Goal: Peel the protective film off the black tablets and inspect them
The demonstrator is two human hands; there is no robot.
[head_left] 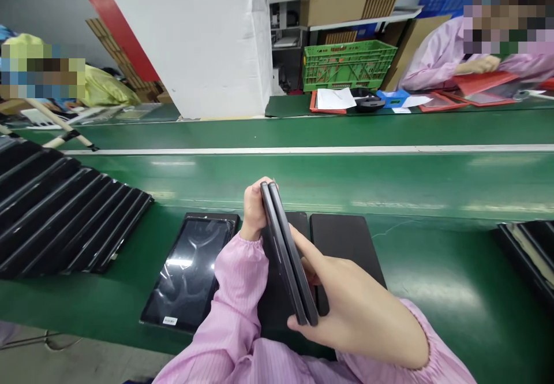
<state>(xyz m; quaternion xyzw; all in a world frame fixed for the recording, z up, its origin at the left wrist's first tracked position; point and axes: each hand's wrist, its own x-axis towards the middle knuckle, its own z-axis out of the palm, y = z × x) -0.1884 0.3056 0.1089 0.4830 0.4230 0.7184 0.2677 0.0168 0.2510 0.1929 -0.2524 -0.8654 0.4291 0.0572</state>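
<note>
Two slim dark grey tablets [288,251], stood on edge face to face, are held up in front of me. My left hand [254,208] grips their far end, its fingers partly hidden behind them. Around the near end and the right side closes my right hand [346,297], with the thumb at the bottom corner. Flat on the bench to the left lies a tablet [194,268] with a glossy wrapped screen and a small white label. Under and beside my hands are a dark flat slab [277,297] and another black one [346,239].
A row of black wrapped slabs [64,211] leans at the left; more black items [530,257] stand at the right edge. Across the green bench [433,182] are a green crate [350,63], red folders [485,86] and a person in a pink sleeve [437,49]. Another person in yellow [106,86] is far left.
</note>
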